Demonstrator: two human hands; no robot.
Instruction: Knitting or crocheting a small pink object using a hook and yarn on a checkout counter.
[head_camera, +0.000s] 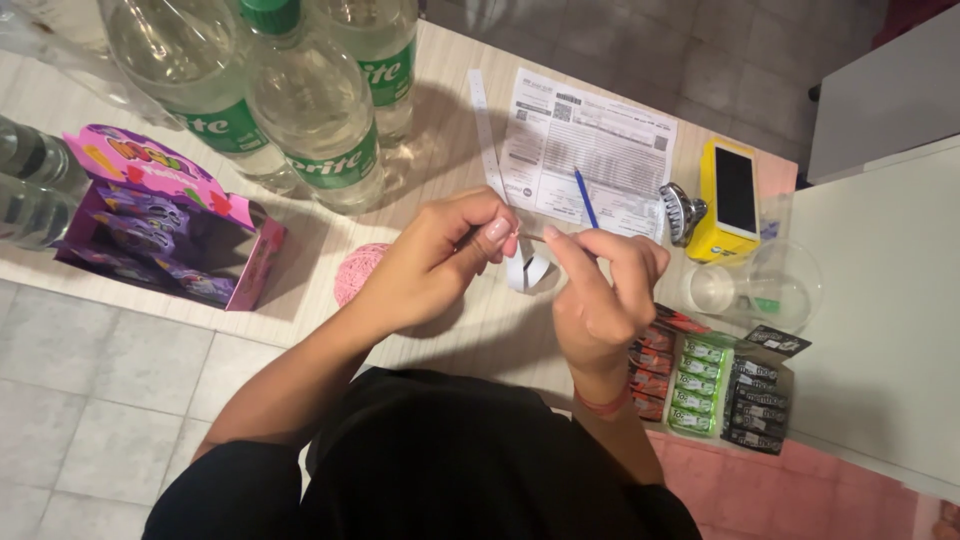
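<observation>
Both hands meet over the table: the left hand (440, 255) and the right hand (600, 285) each pinch one end of a white paper strip (528, 270), bent into a small loop between them. It looks like the curling step; next the ends would need a steady, gentle pinch. Just left of the left hand lies a pink yarn ball (355, 270). Beyond the fingers sits a printed sheet (590, 150) with a blue pen (586, 198).

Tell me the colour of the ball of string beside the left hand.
Pink: the ball of string lies beside the left hand, seen in the head view.
</observation>
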